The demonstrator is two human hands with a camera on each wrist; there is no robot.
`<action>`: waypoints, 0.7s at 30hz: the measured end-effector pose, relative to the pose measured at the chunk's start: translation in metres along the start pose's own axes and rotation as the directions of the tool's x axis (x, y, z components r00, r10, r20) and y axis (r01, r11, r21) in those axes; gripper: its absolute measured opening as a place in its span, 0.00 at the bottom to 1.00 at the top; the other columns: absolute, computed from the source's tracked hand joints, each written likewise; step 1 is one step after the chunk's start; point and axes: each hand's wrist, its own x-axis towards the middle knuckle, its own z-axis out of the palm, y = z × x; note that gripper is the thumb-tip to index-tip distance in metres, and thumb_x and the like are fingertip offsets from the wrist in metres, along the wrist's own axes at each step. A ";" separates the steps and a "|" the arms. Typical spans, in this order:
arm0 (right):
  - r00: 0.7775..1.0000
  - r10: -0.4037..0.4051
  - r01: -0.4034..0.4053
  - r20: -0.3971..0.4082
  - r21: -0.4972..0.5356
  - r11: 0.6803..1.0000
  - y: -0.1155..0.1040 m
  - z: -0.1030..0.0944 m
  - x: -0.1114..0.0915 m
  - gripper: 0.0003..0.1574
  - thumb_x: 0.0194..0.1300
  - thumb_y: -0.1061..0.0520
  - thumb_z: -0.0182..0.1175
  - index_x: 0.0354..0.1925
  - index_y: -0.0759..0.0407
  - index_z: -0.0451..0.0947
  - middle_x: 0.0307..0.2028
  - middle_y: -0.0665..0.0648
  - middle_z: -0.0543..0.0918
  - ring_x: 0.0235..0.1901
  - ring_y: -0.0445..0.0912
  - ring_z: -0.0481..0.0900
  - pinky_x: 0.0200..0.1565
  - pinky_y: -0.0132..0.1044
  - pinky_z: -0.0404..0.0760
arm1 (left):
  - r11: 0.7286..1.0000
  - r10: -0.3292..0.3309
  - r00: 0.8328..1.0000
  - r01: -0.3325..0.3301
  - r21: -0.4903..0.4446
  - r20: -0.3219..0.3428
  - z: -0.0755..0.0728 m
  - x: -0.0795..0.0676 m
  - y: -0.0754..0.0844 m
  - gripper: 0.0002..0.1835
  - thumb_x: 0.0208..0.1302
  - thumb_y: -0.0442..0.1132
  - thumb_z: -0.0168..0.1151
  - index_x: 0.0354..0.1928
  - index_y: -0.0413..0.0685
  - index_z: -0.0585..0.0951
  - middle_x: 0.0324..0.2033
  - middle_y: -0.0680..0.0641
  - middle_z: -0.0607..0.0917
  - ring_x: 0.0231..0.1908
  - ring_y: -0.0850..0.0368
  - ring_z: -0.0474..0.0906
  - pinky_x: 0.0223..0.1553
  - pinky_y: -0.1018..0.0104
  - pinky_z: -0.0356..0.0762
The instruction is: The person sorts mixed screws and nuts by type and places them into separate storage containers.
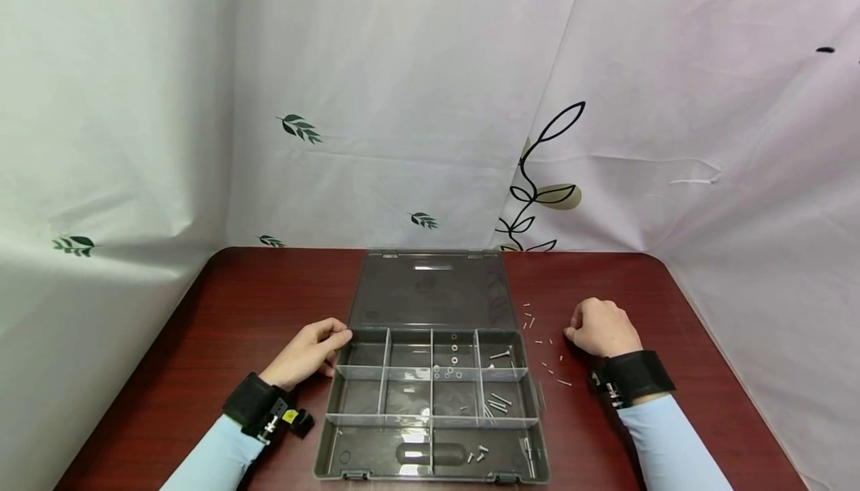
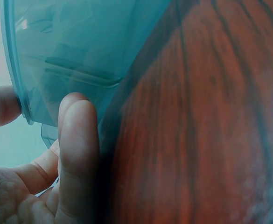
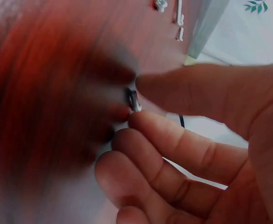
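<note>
A grey see-through compartment box (image 1: 430, 420) lies with its lid (image 1: 430, 289) folded back on the table. My left hand (image 1: 305, 351) holds the box by its upper left corner, thumb at the rim and other fingers along the outer wall (image 2: 87, 46). To the right of the box, my right hand (image 1: 601, 329) is low over the table among loose screws (image 1: 564, 383). Its thumb and index fingertips pinch a small shiny metal piece (image 3: 134, 100) close to the tabletop; whether it is a screw or a nut I cannot tell.
Screws (image 1: 499, 403) lie in the box's right-hand compartments, and small rings or nuts (image 1: 455, 360) in the upper middle one. Thin dividers (image 1: 431, 394) separate the compartments. A white patterned curtain (image 1: 403, 103) hangs behind the red-brown table (image 1: 269, 282).
</note>
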 end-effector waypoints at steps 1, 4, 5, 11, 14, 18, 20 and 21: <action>1.000 -0.001 0.001 -0.009 -0.002 1.000 -0.001 0.001 0.001 0.11 0.54 0.54 0.68 0.20 0.50 0.77 0.20 0.49 0.76 0.22 0.47 0.71 0.26 0.43 0.72 | 1.000 0.004 1.000 -0.004 0.000 0.003 0.000 -0.001 0.000 0.27 0.71 0.57 0.54 0.53 0.37 0.75 0.31 0.42 0.73 0.26 0.51 0.75 0.29 0.56 0.82; 1.000 -0.008 0.008 -0.030 -0.007 1.000 -0.002 0.003 0.002 0.11 0.52 0.58 0.66 0.18 0.49 0.76 0.19 0.48 0.75 0.23 0.47 0.71 0.27 0.45 0.73 | 1.000 0.013 1.000 -0.013 0.001 0.012 -0.001 -0.002 0.002 0.27 0.72 0.56 0.54 0.54 0.36 0.74 0.32 0.41 0.73 0.26 0.51 0.75 0.29 0.56 0.82; 0.999 -0.012 0.011 -0.033 -0.007 1.000 -0.003 0.003 0.002 0.11 0.51 0.59 0.65 0.17 0.49 0.75 0.19 0.48 0.75 0.23 0.47 0.71 0.27 0.45 0.74 | 1.000 0.014 1.000 -0.014 0.002 0.014 -0.001 -0.002 0.003 0.28 0.72 0.56 0.54 0.55 0.36 0.74 0.32 0.41 0.73 0.26 0.51 0.75 0.30 0.56 0.82; 1.000 0.000 0.000 -0.018 -0.004 1.000 -0.007 0.004 0.003 0.10 0.46 0.61 0.66 0.17 0.49 0.75 0.19 0.48 0.75 0.24 0.48 0.72 0.29 0.47 0.74 | 1.000 0.017 1.000 -0.017 -0.010 0.012 -0.001 -0.002 0.005 0.27 0.72 0.55 0.55 0.56 0.35 0.73 0.32 0.41 0.73 0.26 0.50 0.75 0.29 0.56 0.82; 1.000 0.014 -0.014 -0.007 -0.001 1.000 -0.009 0.006 0.003 0.11 0.45 0.61 0.67 0.17 0.50 0.74 0.19 0.50 0.74 0.24 0.50 0.72 0.28 0.46 0.73 | 1.000 0.015 1.000 -0.015 -0.013 0.009 -0.001 -0.002 0.004 0.28 0.72 0.55 0.55 0.56 0.35 0.73 0.32 0.41 0.73 0.26 0.50 0.75 0.29 0.56 0.82; 1.000 0.002 -0.002 -0.017 -0.013 1.000 -0.009 0.011 0.004 0.11 0.43 0.60 0.67 0.16 0.50 0.73 0.18 0.51 0.73 0.23 0.50 0.71 0.26 0.45 0.72 | 1.000 0.013 1.000 -0.013 -0.010 0.007 -0.001 -0.002 0.005 0.28 0.72 0.55 0.55 0.56 0.35 0.73 0.32 0.41 0.73 0.26 0.50 0.75 0.29 0.56 0.82; 1.000 -0.005 0.005 -0.016 -0.017 1.000 -0.009 0.013 0.005 0.12 0.43 0.59 0.66 0.16 0.50 0.72 0.17 0.50 0.72 0.22 0.49 0.70 0.26 0.44 0.72 | 1.000 0.011 1.000 -0.011 -0.009 0.006 -0.001 -0.002 0.006 0.27 0.72 0.55 0.55 0.56 0.35 0.74 0.31 0.41 0.73 0.26 0.51 0.75 0.29 0.56 0.82; 1.000 -0.007 0.007 -0.014 -0.020 1.000 -0.009 0.014 0.005 0.12 0.43 0.58 0.67 0.15 0.50 0.71 0.17 0.50 0.72 0.22 0.49 0.70 0.26 0.44 0.72 | 1.000 0.009 1.000 -0.009 -0.009 0.005 -0.001 -0.003 0.006 0.27 0.71 0.55 0.56 0.55 0.35 0.74 0.31 0.41 0.73 0.25 0.51 0.75 0.29 0.56 0.82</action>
